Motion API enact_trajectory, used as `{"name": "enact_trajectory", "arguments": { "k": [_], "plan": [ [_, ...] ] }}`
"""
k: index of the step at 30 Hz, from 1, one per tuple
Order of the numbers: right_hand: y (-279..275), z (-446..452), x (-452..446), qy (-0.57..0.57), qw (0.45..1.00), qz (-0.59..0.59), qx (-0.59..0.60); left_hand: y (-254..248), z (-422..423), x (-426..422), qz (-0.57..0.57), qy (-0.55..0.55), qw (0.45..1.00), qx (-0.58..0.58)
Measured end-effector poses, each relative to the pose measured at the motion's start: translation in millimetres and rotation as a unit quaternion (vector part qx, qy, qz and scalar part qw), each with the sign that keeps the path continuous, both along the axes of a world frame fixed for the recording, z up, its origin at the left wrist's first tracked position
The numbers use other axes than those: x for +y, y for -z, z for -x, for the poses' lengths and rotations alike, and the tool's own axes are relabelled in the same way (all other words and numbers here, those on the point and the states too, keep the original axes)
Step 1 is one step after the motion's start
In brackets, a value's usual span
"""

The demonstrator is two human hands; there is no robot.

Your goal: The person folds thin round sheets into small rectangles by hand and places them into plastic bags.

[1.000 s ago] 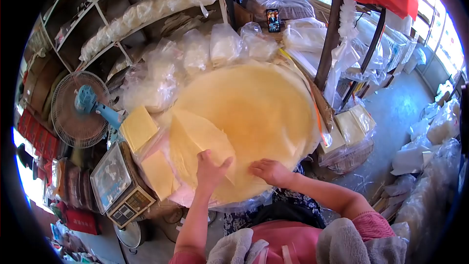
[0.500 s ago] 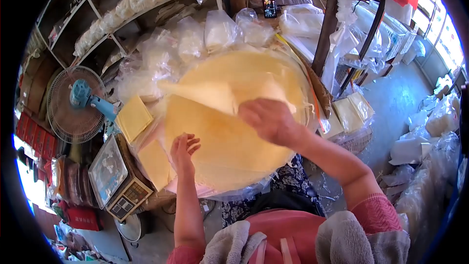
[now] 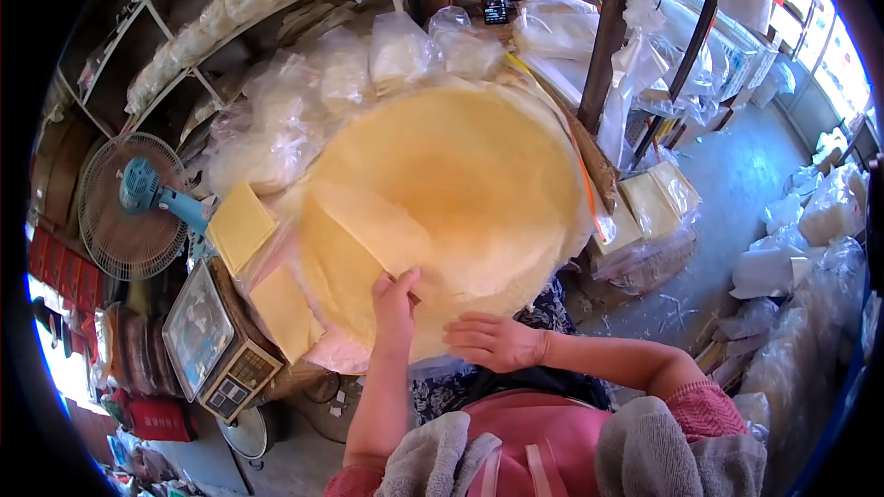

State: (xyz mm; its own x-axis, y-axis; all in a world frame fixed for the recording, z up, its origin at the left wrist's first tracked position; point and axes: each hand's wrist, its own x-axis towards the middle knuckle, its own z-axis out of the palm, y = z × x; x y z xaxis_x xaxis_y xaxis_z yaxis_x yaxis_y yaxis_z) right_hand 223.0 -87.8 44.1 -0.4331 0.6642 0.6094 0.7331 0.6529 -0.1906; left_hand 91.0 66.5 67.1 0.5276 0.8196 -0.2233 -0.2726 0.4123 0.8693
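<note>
A large, thin, yellow round pancake (image 3: 488, 175) lies in front of me on what looks like a stack of the same sheets. Part of it is folded over into a flap (image 3: 368, 221) at the left, its straight edge running down toward my hands. My left hand (image 3: 396, 304) pinches the lower end of this flap between thumb and fingers. Fingers stretched out flat, my right hand (image 3: 493, 339) rests at the pancake's near edge, just right of my left hand.
Left of the round stand stacked folded yellow sheets (image 3: 241, 228), a scale (image 3: 216, 336) and a fan (image 3: 138, 193). Bagged goods (image 3: 401, 55) line the back. A phone (image 3: 494, 2) stands there too. Packed sheets (image 3: 658, 201) and a dark post (image 3: 608, 41) are at right.
My right hand has swept from the middle of the pancake down to its near edge. My left hand has moved right and now pinches the flap. The lifted, blurred sheet now lies flat.
</note>
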Motion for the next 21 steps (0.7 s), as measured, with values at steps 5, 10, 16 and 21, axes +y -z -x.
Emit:
{"name": "enact_trajectory", "arguments": {
  "k": [5, 10, 16, 21],
  "plan": [
    [82.0, -75.0, 37.1, 0.243, 0.963, 0.068, 0.099, -30.2, -1.4, 0.9, -0.033, -0.018, 0.999, -0.022],
    [96.7, -223.0, 53.9, 0.360, 0.896, 0.197, 0.167, -29.3, 24.8, -3.3, -0.022, -0.069, 0.997, -0.011],
    [29.2, -207.2, 40.0, 0.424, 0.890, 0.093, 0.137, 27.4, 83.1, 12.2, 0.021, 0.009, 0.985, 0.169],
    [-3.9, -173.0, 19.9, 0.338, 0.928, 0.154, -0.018, 16.4, 60.1, -9.5, -0.486, -0.129, 0.695, 0.514]
  ]
}}
